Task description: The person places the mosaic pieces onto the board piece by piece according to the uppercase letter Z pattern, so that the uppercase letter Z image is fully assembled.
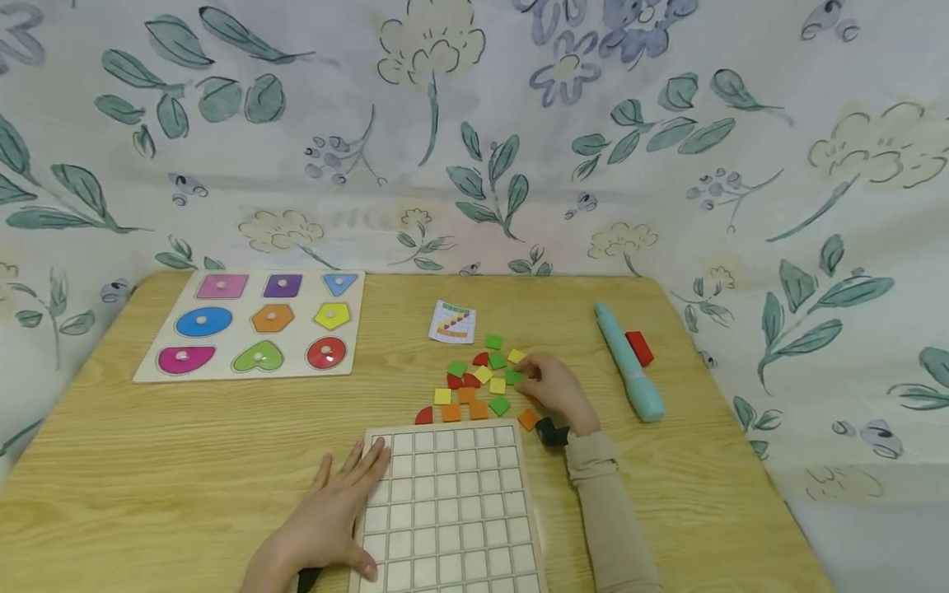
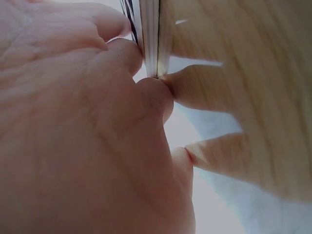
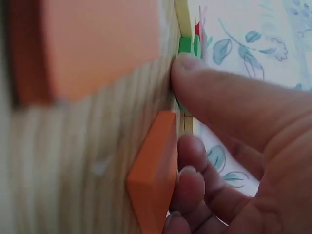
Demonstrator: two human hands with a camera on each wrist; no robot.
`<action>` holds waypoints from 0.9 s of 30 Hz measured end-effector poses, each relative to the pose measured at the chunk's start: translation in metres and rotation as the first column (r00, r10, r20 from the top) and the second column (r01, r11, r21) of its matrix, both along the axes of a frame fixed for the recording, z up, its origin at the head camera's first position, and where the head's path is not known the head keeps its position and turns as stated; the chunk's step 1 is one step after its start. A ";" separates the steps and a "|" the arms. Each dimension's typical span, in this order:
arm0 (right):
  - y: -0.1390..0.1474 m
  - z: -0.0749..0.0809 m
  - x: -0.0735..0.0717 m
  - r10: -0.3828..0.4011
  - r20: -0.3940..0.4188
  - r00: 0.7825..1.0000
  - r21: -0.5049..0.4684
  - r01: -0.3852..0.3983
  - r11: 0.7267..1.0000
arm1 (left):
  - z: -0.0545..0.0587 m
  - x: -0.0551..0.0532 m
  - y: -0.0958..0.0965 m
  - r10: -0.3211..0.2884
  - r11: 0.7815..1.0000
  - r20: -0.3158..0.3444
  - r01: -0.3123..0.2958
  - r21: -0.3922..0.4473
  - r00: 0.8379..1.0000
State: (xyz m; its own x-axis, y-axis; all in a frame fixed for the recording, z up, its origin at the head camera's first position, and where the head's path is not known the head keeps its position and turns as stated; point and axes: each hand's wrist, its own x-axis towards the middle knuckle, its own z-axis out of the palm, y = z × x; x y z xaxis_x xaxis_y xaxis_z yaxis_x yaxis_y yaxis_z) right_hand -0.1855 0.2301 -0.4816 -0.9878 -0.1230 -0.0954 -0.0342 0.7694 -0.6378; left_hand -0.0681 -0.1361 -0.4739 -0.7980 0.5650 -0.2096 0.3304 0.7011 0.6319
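My left hand lies with spread fingers over the left edge of a white gridded board. In the left wrist view, the palm and fingertips meet the board's edge. Beyond the board, my right hand is at a loose group of coloured tiles, its thumb and index finger on either side of a green square tile, pinching it. In the right wrist view, the thumb touches this green tile, while curled fingers are beside an orange tile. Red quarter-round tiles and yellow squares lie nearby.
A small pattern card lies behind the tiles. At the back left is a shape puzzle board with knobbed pieces. A light-blue stick-like object and a red block lie on the right. Floral cloth hangs behind the table.
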 end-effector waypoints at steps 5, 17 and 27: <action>0.000 0.003 0.003 -0.058 0.010 0.998 -0.096 0.059 0.994 | 0.004 -0.004 0.001 0.000 1.000 0.001 0.000 0.001 1.000; -0.101 0.016 0.023 0.047 0.078 0.996 -0.373 -0.014 0.928 | 0.011 -0.006 -0.008 -0.030 0.999 -0.048 0.030 0.012 0.998; -0.166 0.011 0.037 0.211 0.013 0.977 -0.237 -0.202 0.950 | 0.012 -0.007 -0.013 -0.066 0.997 -0.086 0.063 -0.041 0.994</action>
State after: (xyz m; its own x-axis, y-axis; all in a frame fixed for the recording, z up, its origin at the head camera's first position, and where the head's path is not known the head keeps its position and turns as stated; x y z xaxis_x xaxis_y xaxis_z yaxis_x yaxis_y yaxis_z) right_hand -0.1485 0.0642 -0.4705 -0.9347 -0.3472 -0.0762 -0.1493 0.5778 -0.8024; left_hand -0.0748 -0.1487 -0.4622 -0.7763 0.6088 -0.1633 0.4284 0.6996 0.5719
